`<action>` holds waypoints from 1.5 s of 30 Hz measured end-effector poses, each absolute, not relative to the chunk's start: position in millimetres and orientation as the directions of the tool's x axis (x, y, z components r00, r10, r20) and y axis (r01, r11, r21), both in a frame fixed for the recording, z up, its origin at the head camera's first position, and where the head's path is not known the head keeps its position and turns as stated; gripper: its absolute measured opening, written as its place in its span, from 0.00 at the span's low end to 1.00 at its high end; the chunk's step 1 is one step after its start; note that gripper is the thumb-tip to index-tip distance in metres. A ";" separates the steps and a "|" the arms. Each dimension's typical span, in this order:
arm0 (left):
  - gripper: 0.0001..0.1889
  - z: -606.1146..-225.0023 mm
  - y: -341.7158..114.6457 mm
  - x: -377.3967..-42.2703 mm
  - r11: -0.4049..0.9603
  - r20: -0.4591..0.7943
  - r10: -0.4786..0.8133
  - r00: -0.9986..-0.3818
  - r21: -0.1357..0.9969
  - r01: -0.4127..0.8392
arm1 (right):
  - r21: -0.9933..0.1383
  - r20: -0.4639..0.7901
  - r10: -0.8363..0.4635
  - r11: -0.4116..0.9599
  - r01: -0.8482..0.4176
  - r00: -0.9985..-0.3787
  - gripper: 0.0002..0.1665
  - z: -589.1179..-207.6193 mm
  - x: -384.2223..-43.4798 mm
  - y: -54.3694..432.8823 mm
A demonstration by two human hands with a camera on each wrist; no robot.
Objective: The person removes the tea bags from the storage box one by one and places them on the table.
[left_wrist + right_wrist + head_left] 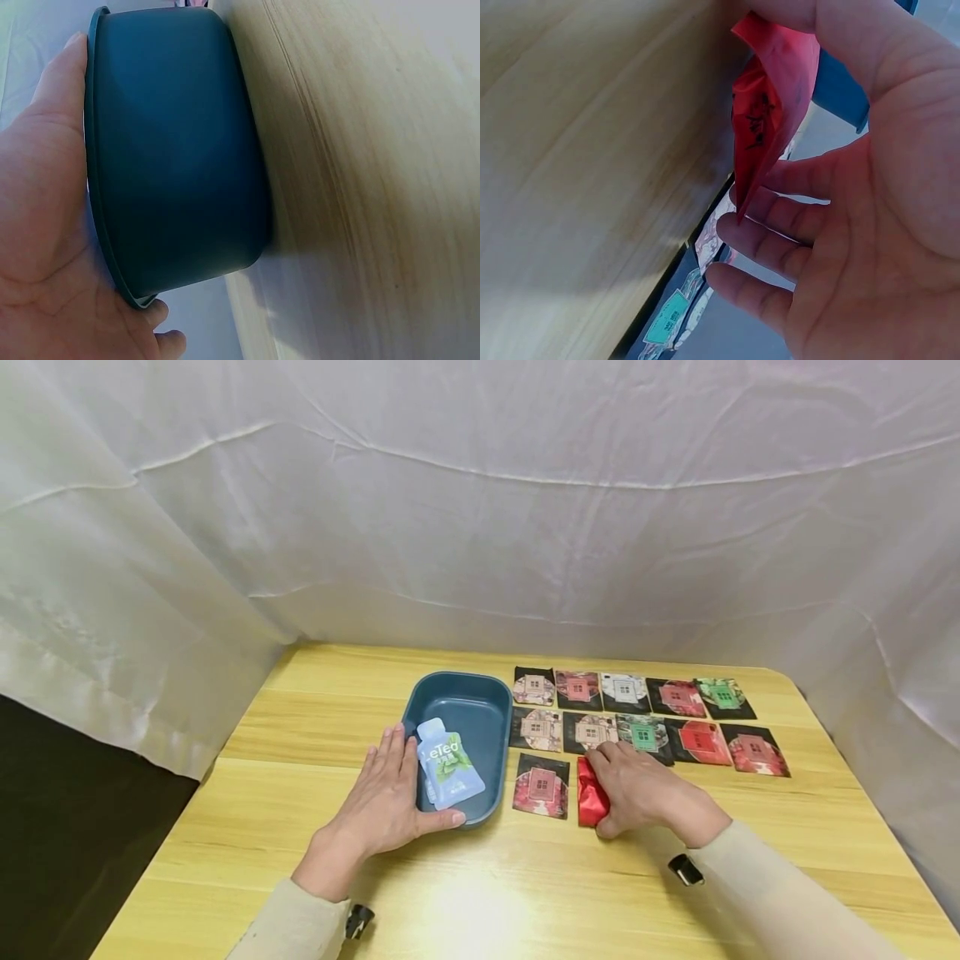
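Note:
My left hand (382,806) rests on the near left rim of a dark blue plastic tub (491,743), fingers straight along its side and thumb over the front rim. In the left wrist view the palm lies against the rim of the tub (172,142). A light blue pouch with "eTea" lettering (452,768) leans inside. To the right, my right hand (641,785) holds a shiny red packet (591,797) between thumb and fingertips. In the right wrist view the red packet (791,75) stands creased and tilted, close over the wooden table.
Two rows of flat square sachets, among them a green one (723,695) and a red one (699,742), lie beyond the right hand. A pink and black sachet (542,787) lies between tub and red packet. White cloth (525,527) hangs behind the table (465,893).

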State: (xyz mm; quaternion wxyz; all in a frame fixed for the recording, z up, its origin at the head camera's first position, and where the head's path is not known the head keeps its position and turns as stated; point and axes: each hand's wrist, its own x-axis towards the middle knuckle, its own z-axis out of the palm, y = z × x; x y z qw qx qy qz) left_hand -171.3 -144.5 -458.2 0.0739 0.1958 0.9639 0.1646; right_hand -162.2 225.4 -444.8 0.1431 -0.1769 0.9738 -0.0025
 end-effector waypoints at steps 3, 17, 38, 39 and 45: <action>0.74 -458.0 -144.9 -171.0 0.868 -0.078 0.404 -0.912 0.349 0.354 | -0.059 -0.284 -0.337 0.941 -0.335 -0.898 0.68 -444.2 -162.2 224.5; 0.74 -457.5 -145.0 -170.7 0.863 -0.073 0.404 -0.912 0.360 0.354 | -0.047 -0.324 -0.303 0.951 -0.305 -0.896 0.66 -443.1 -162.5 222.6; 0.74 -460.3 -146.7 -170.1 0.856 -0.047 0.412 -0.910 0.361 0.369 | -0.087 -0.046 -0.541 0.840 -0.536 -0.840 0.47 -395.4 -190.6 142.6; 0.74 -460.5 -146.7 -170.2 0.856 -0.046 0.413 -0.909 0.361 0.371 | -0.085 -0.043 -0.548 0.835 -0.543 -0.835 0.47 -395.0 -192.5 133.8; 0.74 -460.4 -146.3 -170.5 0.851 -0.047 0.427 -0.903 0.357 0.384 | -0.042 -0.072 -0.626 0.780 -0.625 -0.776 0.46 -403.4 -202.0 84.6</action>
